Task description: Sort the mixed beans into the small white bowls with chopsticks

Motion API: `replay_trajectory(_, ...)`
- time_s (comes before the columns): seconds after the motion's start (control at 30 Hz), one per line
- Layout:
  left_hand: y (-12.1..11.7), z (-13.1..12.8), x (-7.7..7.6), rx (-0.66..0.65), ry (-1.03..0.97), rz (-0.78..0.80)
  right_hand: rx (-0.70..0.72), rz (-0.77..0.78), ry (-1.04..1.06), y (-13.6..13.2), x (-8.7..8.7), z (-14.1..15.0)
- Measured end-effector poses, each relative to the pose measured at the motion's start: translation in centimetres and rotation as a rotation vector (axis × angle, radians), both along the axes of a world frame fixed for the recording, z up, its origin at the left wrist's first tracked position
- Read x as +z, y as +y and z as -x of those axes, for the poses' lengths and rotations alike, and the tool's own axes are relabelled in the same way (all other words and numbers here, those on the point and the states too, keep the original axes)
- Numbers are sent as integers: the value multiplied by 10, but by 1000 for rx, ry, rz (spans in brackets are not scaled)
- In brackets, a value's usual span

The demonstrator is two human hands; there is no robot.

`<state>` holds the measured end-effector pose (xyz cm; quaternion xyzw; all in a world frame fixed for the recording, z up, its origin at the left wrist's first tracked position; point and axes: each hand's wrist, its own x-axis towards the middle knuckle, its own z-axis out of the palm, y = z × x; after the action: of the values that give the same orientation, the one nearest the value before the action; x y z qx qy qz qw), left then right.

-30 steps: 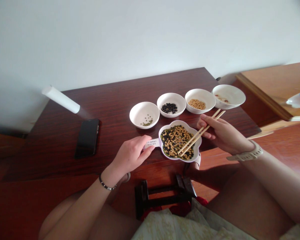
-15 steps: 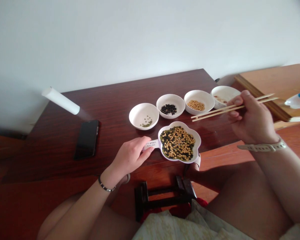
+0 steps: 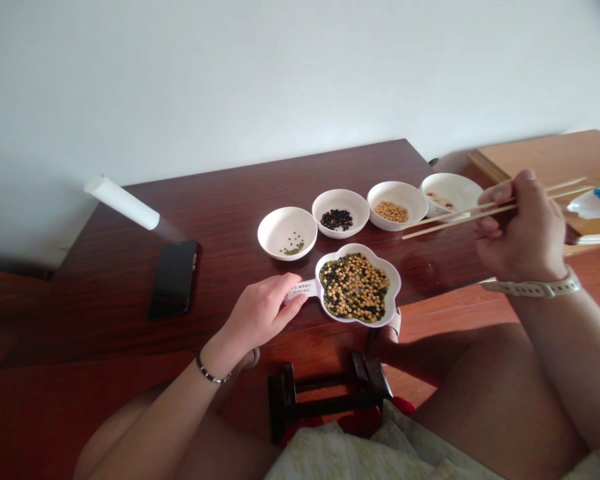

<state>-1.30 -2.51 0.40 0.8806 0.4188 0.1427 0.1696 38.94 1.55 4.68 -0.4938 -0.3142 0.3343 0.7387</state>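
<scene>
At 3 o'clock, the picture's edge cuts off a blue-and-white bottle [image 3: 597, 197]. Nearer 2 o'clock, the reddish bits [image 3: 440, 198] in the far bowl [image 3: 455, 181] are too small to identify. At 6 o'clock, the print on the label [image 3: 300, 289] is too small to read, and the patterned cloth [image 3: 340, 457] runs off the bottom edge.

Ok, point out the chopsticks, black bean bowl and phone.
Chopsticks [image 3: 450, 224], head view, on the shafts.
Black bean bowl [image 3: 360, 215], head view, on its inner wall.
Phone [image 3: 174, 279], head view, on its dark face.
</scene>
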Motion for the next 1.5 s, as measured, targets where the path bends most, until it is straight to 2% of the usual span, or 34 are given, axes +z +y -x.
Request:
replay_trajectory(0.07, 0, 0, -1, 0, 1, -3, 100, -10, -100, -8, 2, 11)
replay_trajectory(0.13, 0, 0, -2, 0, -5, -4, 217, 55, -267, -19, 4, 22)
replay_trajectory(0.27, 0, 0, -2, -7, -24, 0, 225, 154, -561, -41, 12, 45)
replay_trajectory(0.37, 0, 0, -1, -2, -20, -5, 229, 171, -671, -48, 16, 55)
replay_trajectory(0.47, 0, 0, 0, -1, -16, -11, 297, 212, -610, -42, 11, 55)
replay_trajectory(0.63, 0, 0, 1, -5, -5, 7, 468, 333, -366, -26, -14, 51)
replay_trajectory(0.8, -1, 0, 0, -2, 0, -8, 575, 343, -233, -30, -29, 63)
replay_trajectory(1.0, -1, 0, 1, 0, 6, 3, 662, 391, -198, -34, -28, 67)
replay_trajectory(1.5, -1, -1, 2, 2, -2, 1, 710, 417, 7, -29, -25, 63)
